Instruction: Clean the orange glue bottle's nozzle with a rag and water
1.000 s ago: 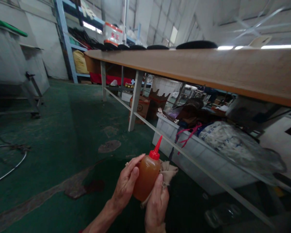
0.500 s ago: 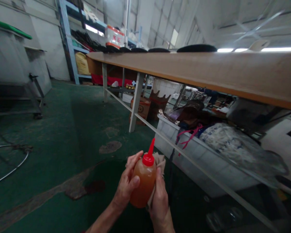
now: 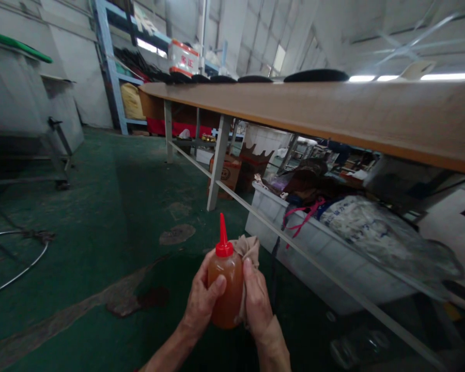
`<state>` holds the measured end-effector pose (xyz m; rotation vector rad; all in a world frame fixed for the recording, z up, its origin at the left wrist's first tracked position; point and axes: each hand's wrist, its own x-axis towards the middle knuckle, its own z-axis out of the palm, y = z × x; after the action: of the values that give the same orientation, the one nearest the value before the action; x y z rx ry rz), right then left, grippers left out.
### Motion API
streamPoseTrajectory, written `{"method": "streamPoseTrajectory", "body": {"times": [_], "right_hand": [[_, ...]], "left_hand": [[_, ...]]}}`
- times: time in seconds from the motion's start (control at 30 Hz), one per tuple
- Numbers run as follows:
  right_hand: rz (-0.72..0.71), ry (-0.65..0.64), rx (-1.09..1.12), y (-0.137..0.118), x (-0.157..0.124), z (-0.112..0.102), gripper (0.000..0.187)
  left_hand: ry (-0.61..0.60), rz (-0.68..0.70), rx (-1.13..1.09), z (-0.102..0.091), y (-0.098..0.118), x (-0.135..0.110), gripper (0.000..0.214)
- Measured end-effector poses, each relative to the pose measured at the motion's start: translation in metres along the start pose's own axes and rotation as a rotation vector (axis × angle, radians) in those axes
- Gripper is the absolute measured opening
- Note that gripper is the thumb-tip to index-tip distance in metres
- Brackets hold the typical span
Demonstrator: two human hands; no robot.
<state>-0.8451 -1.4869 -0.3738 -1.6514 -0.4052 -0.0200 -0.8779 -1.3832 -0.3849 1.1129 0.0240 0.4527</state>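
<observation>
A squeeze bottle [image 3: 227, 292] of amber liquid, with a red pointed nozzle cap [image 3: 223, 243], stands nearly upright in front of me above the floor. My left hand [image 3: 203, 297] is closed around its left side, the thumb lying across the front. On the other side, my right hand [image 3: 257, 297] grips a crumpled beige cloth [image 3: 248, 248] and presses it to the bottle's right side. Part of the cloth is hidden behind the bottle and my right fingers.
A long table [image 3: 313, 103] with black discs on top runs across the right. Beneath it are its leg [image 3: 219, 165], a low rail [image 3: 271, 227] and a grey bin [image 3: 294, 253] full of bags and fabric. A wheeled cart [image 3: 23, 113] stands left. A metal ring [image 3: 42, 253] shows at lower left.
The bottle has tipped from leaning right to nearly upright, its nozzle swinging left. My right hand and the cloth have shifted against its right side. My left hand keeps its hold.
</observation>
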Motion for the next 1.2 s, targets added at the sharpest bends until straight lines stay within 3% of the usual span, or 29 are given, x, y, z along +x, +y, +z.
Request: {"method": "streamPoseTrajectory", "body": {"times": [0.1,0.17,0.23,0.3,0.37,0.5,0.57,0.63,0.73,0.8,0.87,0.93,1.07,1.2], "right_hand": [[0.075,0.176,0.039,0.018,-0.004,-0.002,0.047],[0.067,0.248,0.069,0.019,-0.012,0.003,0.043],[0.017,0.184,0.085,0.008,-0.020,0.011,0.044],[-0.094,0.098,0.057,-0.006,-0.024,0.017,0.047],[-0.219,0.060,-0.041,-0.016,-0.024,0.019,0.050],[-0.366,0.065,-0.215,-0.017,-0.017,0.018,0.048],[-0.314,0.146,-0.138,-0.011,-0.013,0.017,0.044],[-0.159,0.244,0.022,-0.005,-0.009,0.014,0.040],[0.039,0.277,0.272,0.005,-0.007,0.009,0.042],[0.056,0.266,0.369,0.008,-0.009,0.008,0.042],[-0.023,0.277,0.349,0.006,-0.014,0.008,0.044],[-0.213,0.236,0.179,-0.001,-0.017,0.006,0.043],[-0.565,0.024,-0.224,-0.018,-0.016,-0.004,0.040],[-0.575,0.062,-0.228,-0.023,-0.011,-0.013,0.046]], "left_hand": [[-0.034,0.089,0.063,-0.002,0.004,0.001,0.064],[0.003,0.193,0.153,-0.005,0.003,0.003,0.066],[0.076,0.229,0.242,-0.009,0.001,0.005,0.063],[0.112,0.164,0.288,-0.011,-0.002,0.004,0.051],[0.053,0.099,0.267,-0.009,-0.003,0.003,0.047],[-0.052,0.127,0.213,-0.003,-0.004,0.001,0.069],[-0.010,0.145,0.262,-0.002,-0.004,0.000,0.069],[-0.017,0.164,0.328,-0.002,-0.003,-0.001,0.064],[-0.144,0.193,0.411,-0.001,0.001,-0.004,0.069],[-0.197,0.167,0.424,0.001,0.004,-0.006,0.078],[-0.179,0.114,0.428,0.004,0.007,-0.005,0.080],[-0.146,0.061,0.413,0.006,0.008,-0.004,0.078],[-0.182,-0.001,0.310,0.004,0.008,-0.003,0.077],[-0.183,0.050,0.258,-0.001,0.005,-0.002,0.070]]}}
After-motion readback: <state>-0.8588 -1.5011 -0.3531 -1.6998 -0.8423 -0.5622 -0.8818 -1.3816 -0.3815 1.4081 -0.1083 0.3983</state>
